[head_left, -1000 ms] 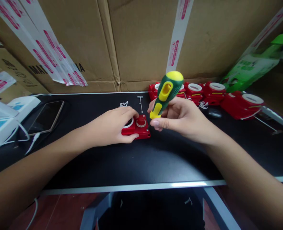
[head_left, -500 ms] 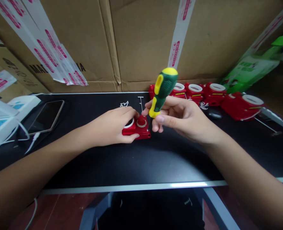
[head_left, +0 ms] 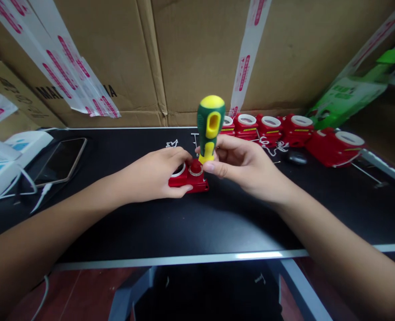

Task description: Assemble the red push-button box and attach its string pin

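Two hands in view, both full. Left hand [head_left: 160, 174] gripped the red unit [head_left: 197, 186], fingers over its top, thumb along the near side; the unit lay flat on the bench [head_left: 184, 236], about mid-width. Right hand [head_left: 239, 162] pinched the green-yellow screwdriver [head_left: 211, 127] by the lower end of its handle. Handle stood near upright above the unit's right end; couldn't see the tip. White cord [head_left: 172, 143] lay just behind the left hand. More red units [head_left: 298, 136] sat back right, phone [head_left: 62, 162] and power strip [head_left: 3, 156] off left.
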A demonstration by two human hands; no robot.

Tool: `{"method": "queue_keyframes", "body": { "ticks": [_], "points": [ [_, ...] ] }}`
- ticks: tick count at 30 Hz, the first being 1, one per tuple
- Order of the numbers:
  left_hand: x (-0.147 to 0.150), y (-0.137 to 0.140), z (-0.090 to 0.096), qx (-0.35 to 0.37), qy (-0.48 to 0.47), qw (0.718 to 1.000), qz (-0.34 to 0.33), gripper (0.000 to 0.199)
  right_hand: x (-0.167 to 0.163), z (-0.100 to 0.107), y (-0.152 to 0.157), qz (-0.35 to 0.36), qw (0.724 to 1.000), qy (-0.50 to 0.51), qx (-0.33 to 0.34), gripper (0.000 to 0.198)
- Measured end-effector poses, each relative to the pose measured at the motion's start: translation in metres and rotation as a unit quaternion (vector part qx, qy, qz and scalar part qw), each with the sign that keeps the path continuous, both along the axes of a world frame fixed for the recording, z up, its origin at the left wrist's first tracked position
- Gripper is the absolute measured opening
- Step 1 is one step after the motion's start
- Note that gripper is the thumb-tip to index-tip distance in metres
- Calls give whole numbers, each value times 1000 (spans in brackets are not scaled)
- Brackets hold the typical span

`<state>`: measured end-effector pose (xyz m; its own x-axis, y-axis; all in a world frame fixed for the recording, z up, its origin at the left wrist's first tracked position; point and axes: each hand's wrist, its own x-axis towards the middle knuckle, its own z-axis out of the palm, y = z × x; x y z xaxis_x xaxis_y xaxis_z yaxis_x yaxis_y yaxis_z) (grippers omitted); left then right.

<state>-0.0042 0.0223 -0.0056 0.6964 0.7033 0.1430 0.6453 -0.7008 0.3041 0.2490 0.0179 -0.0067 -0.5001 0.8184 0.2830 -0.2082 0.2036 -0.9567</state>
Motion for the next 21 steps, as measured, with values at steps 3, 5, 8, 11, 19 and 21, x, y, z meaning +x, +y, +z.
{"method": "queue_keyframes", "body": {
  "ticks": [3,5,8,11,19,21],
  "points": [
    [-2,1,-1,10,4,1000,3,44,1,3,-2,-2,1000,-9,3,36],
    [-2,1,0,13,10,1000,3,42,6,8,-4,7,1000,-14,13,34],
    [-2,0,1,10,12,1000,2,39,12,16,-5,33,999,-30,29,32],
    [0,0,2,9,15,1000,9,41,12,17,-5,25,998,-35,42,27],
    [2,0,4,4,23,1000,10,41,6,3,0,-18,999,-4,36,44],
    [2,0,4,6,26,1000,10,41,8,5,-1,-3,999,-6,40,39]
  ]
}}
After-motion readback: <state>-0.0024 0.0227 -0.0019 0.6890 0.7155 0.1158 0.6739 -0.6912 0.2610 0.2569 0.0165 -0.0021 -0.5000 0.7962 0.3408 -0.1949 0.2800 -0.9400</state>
